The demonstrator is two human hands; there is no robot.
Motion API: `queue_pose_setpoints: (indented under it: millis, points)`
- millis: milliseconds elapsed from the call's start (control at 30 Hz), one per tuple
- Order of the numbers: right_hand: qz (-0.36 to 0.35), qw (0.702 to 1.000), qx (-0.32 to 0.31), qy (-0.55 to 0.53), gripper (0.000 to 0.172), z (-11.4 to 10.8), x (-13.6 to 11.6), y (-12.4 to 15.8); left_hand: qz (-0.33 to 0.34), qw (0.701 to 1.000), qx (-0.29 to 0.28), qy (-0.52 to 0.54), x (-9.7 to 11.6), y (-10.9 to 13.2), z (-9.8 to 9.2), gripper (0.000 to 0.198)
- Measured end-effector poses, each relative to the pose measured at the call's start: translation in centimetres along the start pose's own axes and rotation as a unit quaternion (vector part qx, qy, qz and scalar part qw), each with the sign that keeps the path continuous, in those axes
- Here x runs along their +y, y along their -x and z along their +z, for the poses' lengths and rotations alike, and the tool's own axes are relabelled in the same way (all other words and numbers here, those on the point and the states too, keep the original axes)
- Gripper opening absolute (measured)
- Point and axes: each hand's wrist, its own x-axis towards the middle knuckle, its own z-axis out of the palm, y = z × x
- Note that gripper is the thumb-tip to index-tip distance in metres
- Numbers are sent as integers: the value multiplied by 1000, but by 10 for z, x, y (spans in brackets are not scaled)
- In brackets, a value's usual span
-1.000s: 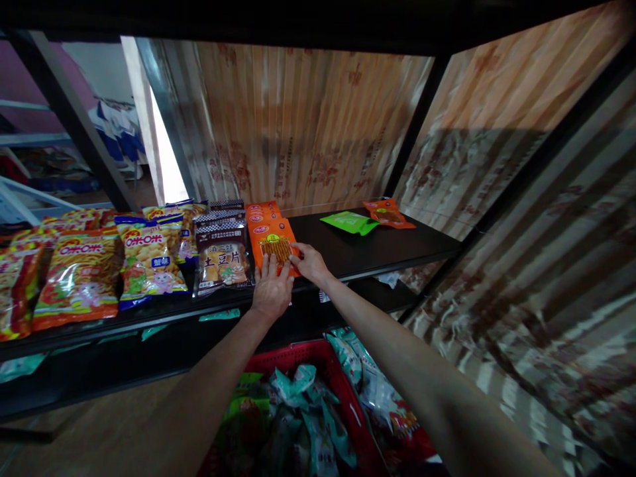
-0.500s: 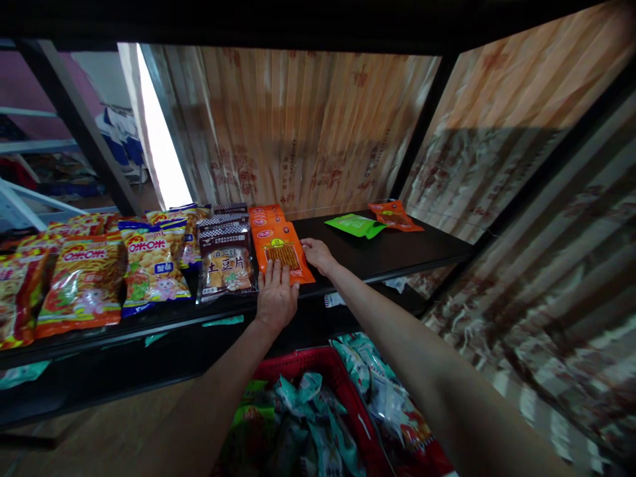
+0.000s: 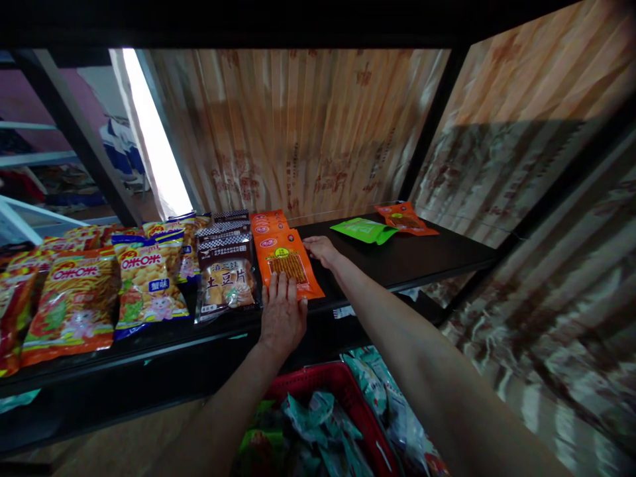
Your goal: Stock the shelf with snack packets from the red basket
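Orange snack packets lie overlapping in a row from front to back on the black shelf. My left hand rests on the lower front of the foremost packet, its fingers stretched out flat and the thumb at the right. My right hand touches that packet's right edge from the side, its fingers reaching toward it and slightly bent, without a visible grip. Just left of the orange row lie dark brown potato-chip packets, also overlapping.
Puffed-snack bags and noodle-snack bags fill the shelf's left side. Toward the back right lie a green packet and another orange packet. Below, a red basket holds teal packets. A curtain hangs behind.
The view has shifted slightly, so the shelf's front sits lower in the picture. Both hands stay at the front orange packet, which lies a little nearer the shelf's front edge.
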Motion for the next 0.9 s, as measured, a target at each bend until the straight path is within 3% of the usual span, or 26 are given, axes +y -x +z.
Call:
queue_pose_setpoints:
  millis: [200, 500, 900]
  points:
    - [6, 1000, 5, -16, 5, 4, -6, -1, 7, 1000, 4, -6, -2, 1, 3, 46]
    - [3, 997, -39, -64, 8, -1, -7, -3, 6, 1000, -2, -3, -2, 0, 3, 46]
    - [26, 995, -89, -36, 9, -10, -7, -5, 3, 1000, -1, 3, -1, -1, 1, 44]
